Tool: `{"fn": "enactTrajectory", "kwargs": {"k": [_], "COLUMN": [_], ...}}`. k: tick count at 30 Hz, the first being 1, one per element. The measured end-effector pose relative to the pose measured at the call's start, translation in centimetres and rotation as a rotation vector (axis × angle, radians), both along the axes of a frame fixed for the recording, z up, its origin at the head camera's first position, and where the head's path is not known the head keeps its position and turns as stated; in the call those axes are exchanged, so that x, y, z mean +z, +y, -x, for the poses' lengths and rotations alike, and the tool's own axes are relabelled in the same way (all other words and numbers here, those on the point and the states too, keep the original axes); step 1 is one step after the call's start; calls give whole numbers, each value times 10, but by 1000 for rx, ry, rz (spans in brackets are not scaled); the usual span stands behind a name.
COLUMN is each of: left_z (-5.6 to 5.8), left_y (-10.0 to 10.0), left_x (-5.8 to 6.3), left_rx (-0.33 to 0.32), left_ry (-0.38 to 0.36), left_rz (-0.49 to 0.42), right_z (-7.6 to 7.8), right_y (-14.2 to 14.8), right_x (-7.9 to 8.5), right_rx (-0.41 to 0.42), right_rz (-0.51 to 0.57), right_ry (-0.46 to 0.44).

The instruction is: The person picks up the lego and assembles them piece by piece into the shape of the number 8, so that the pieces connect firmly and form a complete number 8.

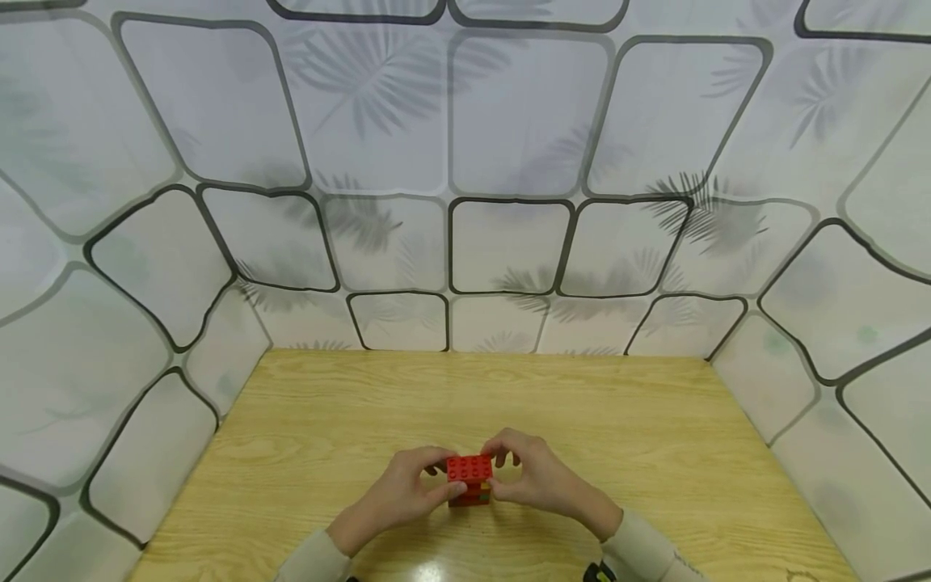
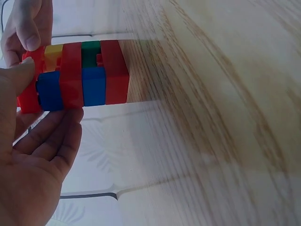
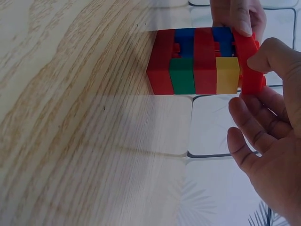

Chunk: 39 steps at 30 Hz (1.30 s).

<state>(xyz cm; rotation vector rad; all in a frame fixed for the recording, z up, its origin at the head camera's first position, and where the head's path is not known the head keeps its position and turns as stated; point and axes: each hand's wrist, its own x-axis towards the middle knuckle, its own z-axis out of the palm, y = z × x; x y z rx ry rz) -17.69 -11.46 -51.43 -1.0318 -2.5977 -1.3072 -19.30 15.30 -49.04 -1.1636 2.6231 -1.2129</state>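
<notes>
A small tower of toy building bricks stands on the table between both hands. Its bottom red brick (image 3: 160,61) carries a green brick (image 3: 182,76) beside a blue brick (image 2: 94,87). Above these comes a middle red brick (image 3: 205,61), then a yellow brick (image 3: 227,75) and another blue brick (image 2: 49,92). The top red brick (image 1: 469,467) sits slightly tilted, with a narrow gap under it in the right wrist view. My left hand (image 1: 407,489) pinches its left end between thumb and fingers. At the opposite end my right hand (image 1: 541,477) holds it, thumb on the near face.
The wood-grain table (image 1: 349,404) extends around the tower. Patterned fabric walls (image 1: 393,242) with leaf shapes and dark outlines rise at the back and both sides. A dark object (image 1: 600,572) shows by the right sleeve at the bottom edge.
</notes>
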Motion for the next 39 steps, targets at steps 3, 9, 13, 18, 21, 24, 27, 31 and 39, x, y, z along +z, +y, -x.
{"fn": "enactTrajectory", "kwargs": {"k": [3,9,13,18,21,24,27,31,39], "left_z": [1,2,2,3,3,3,4,2,-4], "left_y": [0,0,2,2,1,1,1,0,1], "left_x": [0,-2,-3,-5,-6,-6,-5,-3,-6], "left_rx": [-13,-36,-44,-37,-41,-59,-57,-31,7], "left_ry": [17,-8,-3,31,48,65,67,36,-21], "left_rz": [-17,-43,-50,-49,-53,-63,-60,-12,30], "right_z": [0,-1,-2,-3,-3,-3,-2,-2,-3], "right_y": [0,0,2,2,1,1,0,-1,-2], "right_x": [0,-1,-4,-11,-16,-17,-17,-16,-21], "right_rx": [2,-9,-10,6,5,-5,-6,5,-19], "right_rz": [-4,-8,21,68,75,78,87,96,93], "right_ry": [-9,-34,-21,37,59,85,114,114,125]}}
